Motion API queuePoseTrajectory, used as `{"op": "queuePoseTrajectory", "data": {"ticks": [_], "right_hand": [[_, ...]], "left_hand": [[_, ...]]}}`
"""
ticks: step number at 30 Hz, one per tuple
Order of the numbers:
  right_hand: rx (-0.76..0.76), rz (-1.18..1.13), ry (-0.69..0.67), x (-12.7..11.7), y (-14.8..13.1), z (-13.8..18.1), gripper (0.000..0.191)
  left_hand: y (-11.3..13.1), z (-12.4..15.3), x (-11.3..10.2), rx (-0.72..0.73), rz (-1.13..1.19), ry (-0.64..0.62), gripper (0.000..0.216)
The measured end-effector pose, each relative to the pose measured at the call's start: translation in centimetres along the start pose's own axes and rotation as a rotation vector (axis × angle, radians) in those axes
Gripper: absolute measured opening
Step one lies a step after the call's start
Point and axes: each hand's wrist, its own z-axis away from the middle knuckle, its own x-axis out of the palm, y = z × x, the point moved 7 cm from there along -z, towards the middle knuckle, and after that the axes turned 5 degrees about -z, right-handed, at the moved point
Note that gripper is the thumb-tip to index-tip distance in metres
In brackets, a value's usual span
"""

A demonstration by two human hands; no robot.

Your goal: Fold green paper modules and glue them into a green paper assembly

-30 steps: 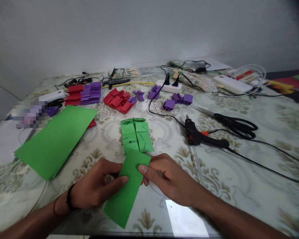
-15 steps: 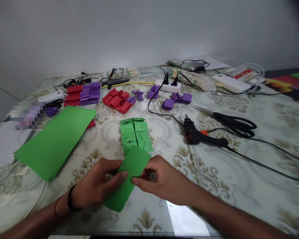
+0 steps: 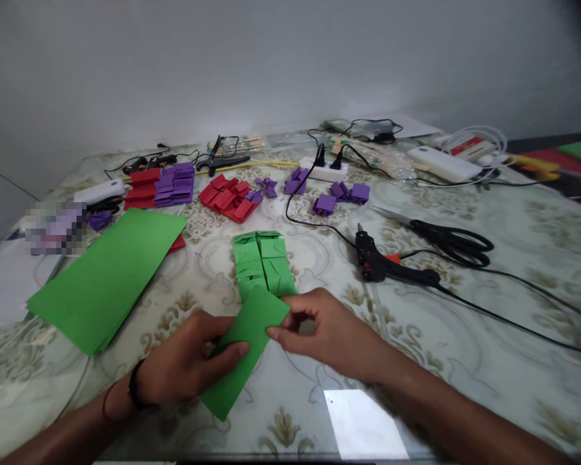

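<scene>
A narrow strip of green paper (image 3: pixel 256 323) is held slantwise above the table. My left hand (image 3: pixel 188 355) grips its left side, thumb on top and the other fingers underneath. At its upper right edge, my right hand (image 3: pixel 324 329) pinches the paper between thumb and fingers. Just beyond the strip lie several folded green paper pieces (image 3: pixel 264 258), set close together in two columns. To the left rests a stack of larger green sheets (image 3: pixel 111 278), with a bit of red paper peeking out from under it.
Right of my hands lie a black glue gun (image 3: pixel 392 265) with its cord and black-handled scissors (image 3: pixel 445 239). Farther back are folded red pieces (image 3: pixel 228 197), folded purple pieces (image 3: pixel 325 205), a white power strip (image 3: pixel 326 169) and pliers (image 3: pixel 220 161). A white power bank (image 3: pixel 443 163) sits back right.
My right hand has slid up along the strip's right edge toward its upper corner. The strip has tilted slightly, its lower end shifting left. The view has moved a little.
</scene>
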Motion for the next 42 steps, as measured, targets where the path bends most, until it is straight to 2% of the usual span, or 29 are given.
{"op": "queuePoseTrajectory", "data": {"ticks": [5,7,10,13,18,21,24,29,36,39,42], "right_hand": [[-0.114,-0.094,0.187,-3.6,-1.2,-0.3,0.034],[-0.128,-0.131,0.228,-4.0,-1.3,-0.3,0.035],[-0.101,-0.167,0.127,-2.3,-0.9,-0.4,0.036],[-0.026,-0.166,0.003,0.1,0.0,-0.4,0.04],[-0.034,-0.118,0.015,0.5,0.2,-0.5,0.039],[-0.043,-0.014,-0.084,1.1,-0.1,-0.3,0.031],[-0.046,0.073,-0.178,2.1,-0.2,0.0,0.022],[-0.058,-0.008,-0.089,2.0,-0.3,-0.1,0.018],[-0.066,-0.037,-0.107,2.6,-0.4,0.0,0.014],[-0.067,-0.036,-0.108,2.4,-0.7,0.1,0.01],[-0.077,-0.03,-0.085,1.6,-1.0,0.1,0.012]], "left_hand": [[-0.6,0.1,-0.5,-0.048,0.111,0.002,0.042],[-1.1,0.1,-0.5,-0.078,0.179,0.023,0.043],[-1.9,0.0,-0.3,-0.132,0.266,0.065,0.045],[-1.9,0.0,0.3,-0.139,0.256,0.027,0.046],[-0.7,-0.2,1.1,-0.085,0.097,-0.07,0.04],[-0.4,-0.4,0.3,-0.062,0.132,0.03,0.024],[-0.5,-0.4,-0.5,-0.055,0.1,0.146,0.023],[-0.6,-0.2,-0.1,-0.059,0.069,0.149,0.03],[0.4,-0.1,0.2,-0.004,-0.058,0.145,0.035],[0.5,0.1,-1.1,0.056,-0.093,0.249,0.035],[-0.5,0.3,-3.8,0.055,-0.044,0.398,0.035]]}}
